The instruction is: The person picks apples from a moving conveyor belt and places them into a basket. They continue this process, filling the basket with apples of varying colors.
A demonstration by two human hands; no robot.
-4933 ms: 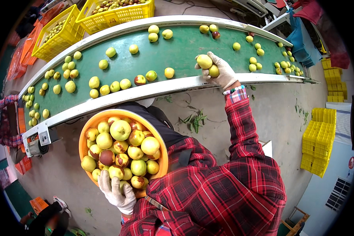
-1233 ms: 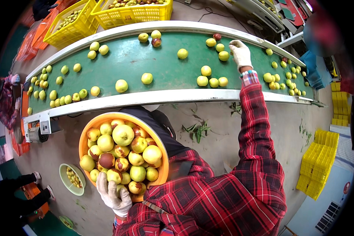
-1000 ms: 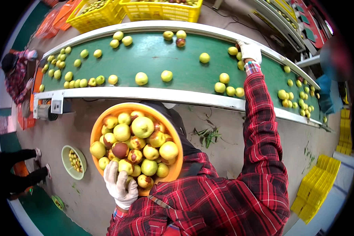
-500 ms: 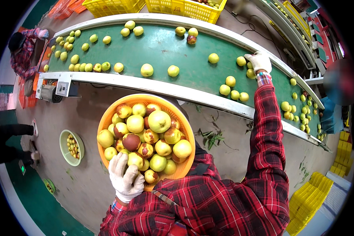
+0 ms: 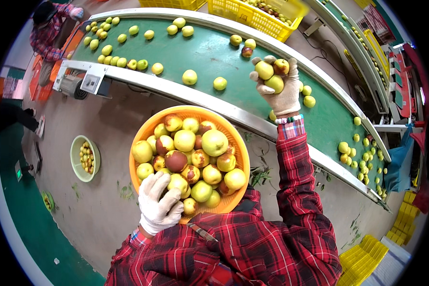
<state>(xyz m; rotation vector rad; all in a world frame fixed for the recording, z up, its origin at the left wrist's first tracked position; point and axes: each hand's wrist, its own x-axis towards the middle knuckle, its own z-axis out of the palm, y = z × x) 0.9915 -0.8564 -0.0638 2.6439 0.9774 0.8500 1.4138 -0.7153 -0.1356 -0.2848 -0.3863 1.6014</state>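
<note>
An orange plastic basket (image 5: pixel 244 159), heaped with green and red-brown jujubes (image 5: pixel 184 139), is in front of my body. My gloved left hand (image 5: pixel 160 204) curls over its near left rim, fingers bent and resting against the fruit; the thumb's hold on the wall is partly hidden. Over the green conveyor belt (image 5: pixel 202 55), my gloved right hand (image 5: pixel 282 99) is turned palm up. Its curled fingers cup three jujubes (image 5: pixel 273 84), two yellow-green and one partly red-brown. More jujubes lie scattered along the belt, a few of them just beyond this hand.
White metal rails (image 5: pixel 214 104) edge the belt. Yellow crates (image 5: pixel 252 18) stand behind it, and more yellow crates (image 5: pixel 364 255) at lower right. On the floor at left is a pale green tub (image 5: pixel 76 164) of jujubes. A co-worker (image 5: pixel 50 31) is at the belt's far left end.
My right hand has drawn back from the far side of the belt, moved left, and turned palm up with three jujubes in it. My left hand stays on the basket. The view has shifted slightly.
</note>
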